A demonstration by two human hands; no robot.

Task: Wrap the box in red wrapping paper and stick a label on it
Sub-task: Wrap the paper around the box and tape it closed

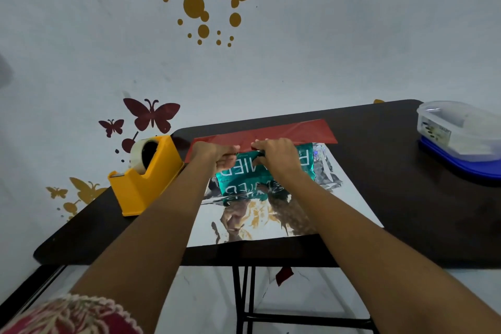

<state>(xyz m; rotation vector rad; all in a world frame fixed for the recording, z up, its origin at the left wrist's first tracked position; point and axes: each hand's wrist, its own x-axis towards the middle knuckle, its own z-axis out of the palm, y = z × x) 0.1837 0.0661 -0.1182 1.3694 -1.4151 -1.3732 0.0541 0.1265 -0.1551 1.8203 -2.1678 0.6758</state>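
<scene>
A teal box (305, 161) with white lettering lies on the shiny silver inner side of the wrapping paper (273, 228), spread on the dark table (406, 198). The paper's far edge is folded up and over toward the box, showing its red outer side (292, 130). My left hand (214, 154) pinches that red edge at the box's far top left. My right hand (279, 156) pinches the same edge just to the right, resting on top of the box. No label is in view.
A yellow tape dispenser (147, 179) with a roll of clear tape stands at the table's left edge. A clear plastic container with a blue lid (461, 138) sits at the far right. A red paper scrap (284, 275) lies on the floor under the table.
</scene>
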